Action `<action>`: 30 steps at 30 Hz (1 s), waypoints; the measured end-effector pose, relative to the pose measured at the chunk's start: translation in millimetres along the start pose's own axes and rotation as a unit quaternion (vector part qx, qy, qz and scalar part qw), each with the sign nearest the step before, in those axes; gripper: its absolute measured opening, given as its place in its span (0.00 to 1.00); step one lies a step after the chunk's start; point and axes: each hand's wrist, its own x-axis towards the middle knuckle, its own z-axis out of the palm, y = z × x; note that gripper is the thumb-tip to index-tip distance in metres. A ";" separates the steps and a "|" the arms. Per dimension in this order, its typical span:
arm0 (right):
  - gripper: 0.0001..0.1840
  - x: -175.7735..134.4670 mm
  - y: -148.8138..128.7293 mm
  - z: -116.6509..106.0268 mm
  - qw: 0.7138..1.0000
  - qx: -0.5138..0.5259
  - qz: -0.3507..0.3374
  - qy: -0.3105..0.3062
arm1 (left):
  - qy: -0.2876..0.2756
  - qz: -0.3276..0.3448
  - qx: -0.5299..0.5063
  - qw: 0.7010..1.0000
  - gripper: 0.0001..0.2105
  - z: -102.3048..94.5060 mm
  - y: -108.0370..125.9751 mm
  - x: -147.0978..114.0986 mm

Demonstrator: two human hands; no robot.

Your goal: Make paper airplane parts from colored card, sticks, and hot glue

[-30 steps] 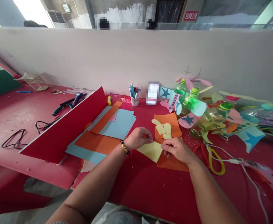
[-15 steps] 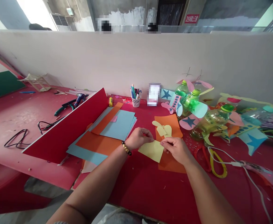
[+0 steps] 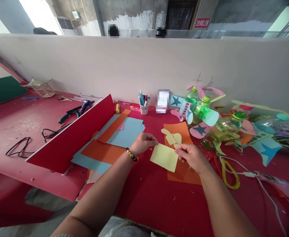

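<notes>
Yellow paper (image 3: 164, 158), held by its corners
Left hand (image 3: 142, 143) and right hand (image 3: 190, 157) (fingers (image 3: 152, 143) pinched together) grip it

A bracelet (image 3: 131, 154) of gold and black beads encircles the wrist behind the left hand (image 3: 142, 144). A grey cuff edge (image 3: 63, 235) shows at near left; pale grey clothing (image 3: 132, 231) covers the lap.

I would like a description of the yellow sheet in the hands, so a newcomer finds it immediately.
Start at the red table and find the left hand and right hand above it. Between them is the yellow sheet, pinched near its far corners. Unlike the smaller, rounded yellow pieces on the orange paper beyond, it is four-sided with straight edges.
</notes>
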 end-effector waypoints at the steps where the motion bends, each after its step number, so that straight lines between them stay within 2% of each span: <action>1: 0.16 0.7 1.9 -2.0 1.000 0.007 0.003 0.012 | 0.023 0.000 -0.021 1.000 0.12 -2.0 -0.4 0.5; 3: 0.16 2.5 5.3 -5.0 0.998 0.034 0.006 0.059 | 0.081 0.004 -0.075 0.994 0.13 -4.5 0.3 0.6; 5: 0.16 4.7 7.3 -4.5 0.990 0.080 0.009 0.118 | 0.102 -0.006 -0.130 0.986 0.15 -1.3 2.0 -1.1; 8: 0.15 6.8 7.3 3.5 0.976 0.136 0.005 0.170 | 0.059 -0.051 -0.201 0.977 0.21 16.0 2.0 -5.4; 10: 0.15 7.1 6.5 11.2 0.974 0.148 0.001 0.174 | 0.023 -0.071 -0.255 0.964 0.24 30.4 -1.3 -6.9; 13: 0.16 6.9 4.5 20.4 0.977 0.146 0.003 0.155 | -0.013 -0.062 -0.305 0.950 0.23 43.8 -9.8 -4.9; 17: 0.18 3.6 -2.7 14.3 0.988 0.075 0.028 0.129 | 0.018 -0.050 -0.291 0.955 0.20 41.4 -20.0 0.3; 20: 0.16 -10.4 -7.7 -11.5 0.983 -0.093 0.072 0.139 | 0.031 -0.054 -0.284 0.957 0.19 35.3 -23.0 1.6; 22: 0.14 -27.2 -4.5 -34.9 0.946 -0.261 0.099 0.163 | 0.029 -0.054 -0.287 0.956 0.18 33.2 -23.1 1.4; 25: 0.12 -56.0 14.4 -66.5 0.832 -0.469 0.193 0.227 | 0.018 -0.061 -0.292 0.954 0.18 33.5 -22.3 0.4; 26: 0.12 -64.0 23.4 -74.0 0.800 -0.507 0.233 0.220 | 0.013 -0.062 -0.294 0.954 0.18 34.1 -22.1 0.2; 27: 0.12 -70.4 32.6 -79.8 0.783 -0.527 0.260 0.204 | 0.008 -0.061 -0.295 0.953 0.19 34.7 -22.0 0.0; 30: 0.17 -78.1 55.5 -88.6 0.765 -0.552 0.264 0.203 | -0.007 -0.050 -0.303 0.952 0.20 36.3 -21.9 -0.3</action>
